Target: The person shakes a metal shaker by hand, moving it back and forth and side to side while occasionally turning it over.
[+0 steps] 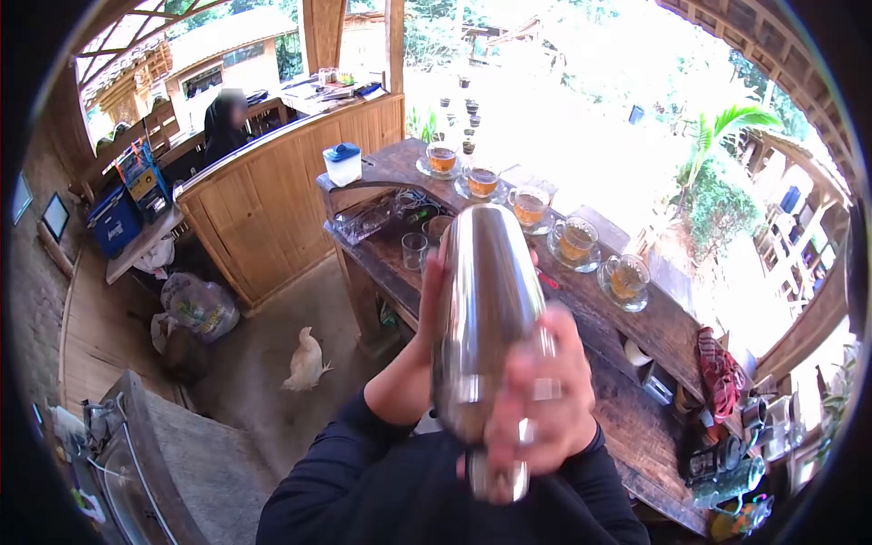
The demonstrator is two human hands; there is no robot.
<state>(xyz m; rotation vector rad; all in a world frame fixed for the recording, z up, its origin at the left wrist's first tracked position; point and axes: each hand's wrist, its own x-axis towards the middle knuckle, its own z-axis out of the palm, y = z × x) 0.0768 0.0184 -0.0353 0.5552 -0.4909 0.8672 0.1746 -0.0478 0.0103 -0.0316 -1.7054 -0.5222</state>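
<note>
A shiny metal cocktail shaker (486, 282) is held up close in front of my chest, tilted, its wide end pointing away and its narrow capped end toward me. My left hand (418, 359) is closed around its left side, with most of the fingers hidden behind the metal. On the right side, my right hand (549, 404) wraps the lower part near the cap; its fingers are smeared by motion. Beyond the shaker, several glass cups of amber drink, among them a near cup (627, 276), stand on saucers along the wooden counter (668, 341).
A drinking glass (414, 252) stands on the lower shelf, below a blue-lidded container (342, 168). A red cloth (720, 372) hangs at the counter's right end. On the floor at left is a pale chicken (306, 361). Behind a wooden partition (291, 186) sits another person (222, 132).
</note>
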